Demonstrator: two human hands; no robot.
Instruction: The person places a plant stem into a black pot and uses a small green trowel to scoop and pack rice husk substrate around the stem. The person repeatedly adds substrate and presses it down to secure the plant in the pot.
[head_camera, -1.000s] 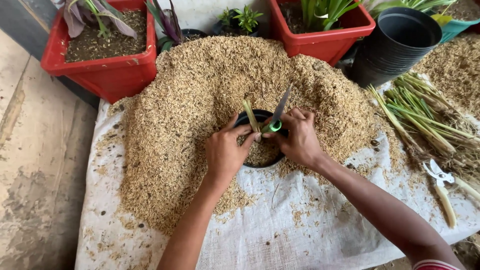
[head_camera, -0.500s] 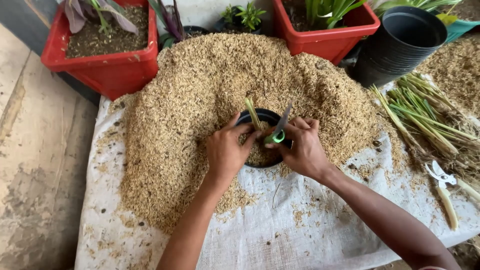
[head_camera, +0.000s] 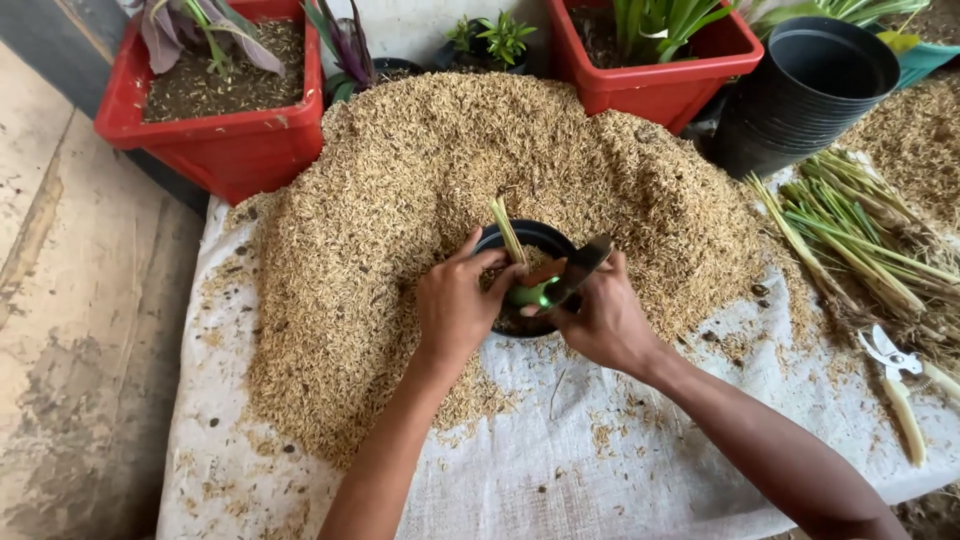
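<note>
Across the bench lies a white woven sheet (head_camera: 560, 460) heaped with tan husk (head_camera: 420, 190), red planters (head_camera: 230, 140) behind. Half-sunk there, a small black pot (head_camera: 530, 240) holds a cutting (head_camera: 506, 232); left hand (head_camera: 458, 305) cups its rim, right hand (head_camera: 600, 320) pinching a green-handled tool (head_camera: 572, 275).

Both hands worked at a small round black plastic pot (head_camera: 528, 238) sunk in a heap of tan rice husks (head_camera: 420, 190), the left hand (head_camera: 455, 310) steadying a pale green cutting (head_camera: 506, 230), the right hand (head_camera: 605, 322) gripping a dark-bladed, green-handled tool (head_camera: 570, 278).
</note>
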